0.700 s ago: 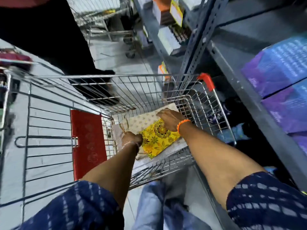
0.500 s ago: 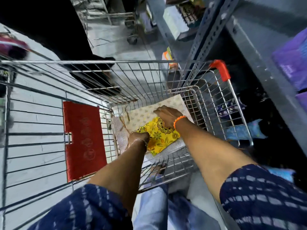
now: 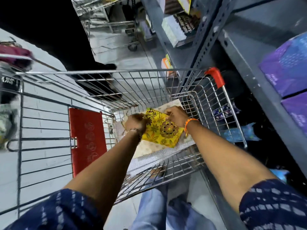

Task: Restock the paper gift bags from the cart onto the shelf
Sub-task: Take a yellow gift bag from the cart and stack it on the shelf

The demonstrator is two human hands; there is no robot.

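A yellow paper gift bag with a dark floral print lies flat in the wire cart, on top of pale cream and white dotted bags. My left hand grips the yellow bag's left edge. Its upper right edge is pinched by my right hand, which wears an orange wristband. The bag's top end is lifted off the stack and tilted. The grey metal shelf stands right of the cart.
A red panel leans in the cart's left part. Purple boxes fill the shelf at right, with cartons further back. A person in black stands beyond the cart, near another trolley. Blue packages lie on the lowest shelf.
Both hands have closed on the yellow bag and raised its far end off the stack. The left hand moved up to the bag's left edge. The camera tilted slightly.
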